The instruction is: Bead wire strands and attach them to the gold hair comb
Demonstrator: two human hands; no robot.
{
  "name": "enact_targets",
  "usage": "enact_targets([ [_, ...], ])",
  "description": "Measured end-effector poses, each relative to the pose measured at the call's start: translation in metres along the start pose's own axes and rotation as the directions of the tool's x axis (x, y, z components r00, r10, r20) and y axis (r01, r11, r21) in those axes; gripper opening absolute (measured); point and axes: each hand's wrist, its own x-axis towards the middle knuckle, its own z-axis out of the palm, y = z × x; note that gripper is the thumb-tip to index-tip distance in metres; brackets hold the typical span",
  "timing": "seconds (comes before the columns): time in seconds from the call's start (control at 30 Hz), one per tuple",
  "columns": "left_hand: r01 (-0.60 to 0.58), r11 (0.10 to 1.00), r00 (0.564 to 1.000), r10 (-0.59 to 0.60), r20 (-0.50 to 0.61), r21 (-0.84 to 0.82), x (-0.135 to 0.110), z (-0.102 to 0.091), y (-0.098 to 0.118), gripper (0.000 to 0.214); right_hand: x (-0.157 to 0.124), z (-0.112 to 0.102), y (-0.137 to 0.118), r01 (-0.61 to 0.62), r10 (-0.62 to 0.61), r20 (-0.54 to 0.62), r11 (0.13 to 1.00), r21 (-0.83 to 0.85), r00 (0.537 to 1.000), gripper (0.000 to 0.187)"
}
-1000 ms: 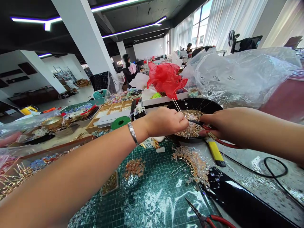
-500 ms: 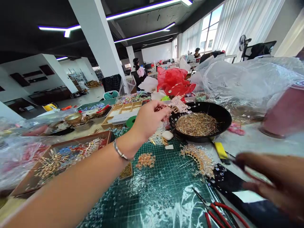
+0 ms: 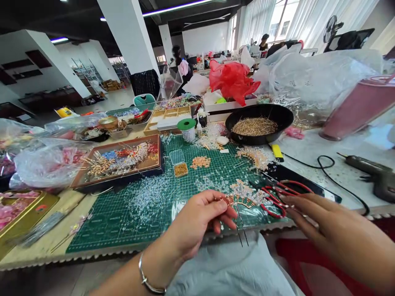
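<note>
Your left hand (image 3: 200,220) is over the near edge of the green mat (image 3: 108,226), thumb and forefinger pinched together on one end of a beaded hairpiece (image 3: 243,197). The hairpiece sits above the mat's near right part: coppery band, clear and peach beads along the far side, dark pins (image 3: 242,230) hanging below.

Your right hand (image 3: 330,222) is off the mat's near right corner, fingers part-curled, tips at the red-handled tools (image 3: 279,197). Cannot tell whether it grips them.

On the mat: loose clear beads (image 3: 148,197) towards the left, a peach bead pile (image 3: 200,162) near the middle, a lidded box (image 3: 177,157) of gold beads, open, and a second beaded piece (image 3: 254,156) at the far right. A black bowl (image 3: 261,140) of gold-coloured pins stands beyond the mat's far right corner; a tray (image 3: 123,181) lies along its left side.
</note>
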Motion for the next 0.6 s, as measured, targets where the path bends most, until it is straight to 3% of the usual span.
enact_targets([
  [0.1,-0.002,0.972,1.000,0.007,-0.019,0.234,0.002,0.006,-0.026,0.013,-0.043,0.010,-0.030,-0.013,0.003,0.093,0.994,0.110,0.996,0.036],
  [0.2,-0.015,0.921,0.999,0.030,-0.031,0.389,0.021,0.011,-0.040,0.015,-0.083,0.036,-0.042,-0.248,0.139,0.312,0.906,0.342,0.940,0.032],
  [0.27,-0.028,0.854,0.998,0.057,-0.039,0.520,0.034,0.013,-0.044,0.018,-0.107,0.053,-0.036,-0.280,0.160,0.334,0.893,0.353,0.929,0.028],
  [0.33,-0.047,0.740,0.993,0.108,-0.049,0.670,0.042,0.015,-0.044,0.018,-0.128,0.065,-0.022,-0.315,0.206,0.324,0.888,0.335,0.924,0.027],
  [0.43,-0.087,0.499,0.969,0.244,-0.044,0.862,0.044,0.019,-0.044,0.016,-0.158,0.072,0.007,-0.377,0.297,0.280,0.875,0.302,0.913,0.030],
  [0.6,-0.130,0.173,0.919,0.390,0.053,0.976,0.041,0.023,-0.049,0.023,-0.196,0.075,0.054,-0.444,0.414,0.163,0.861,0.248,0.895,0.028],
])
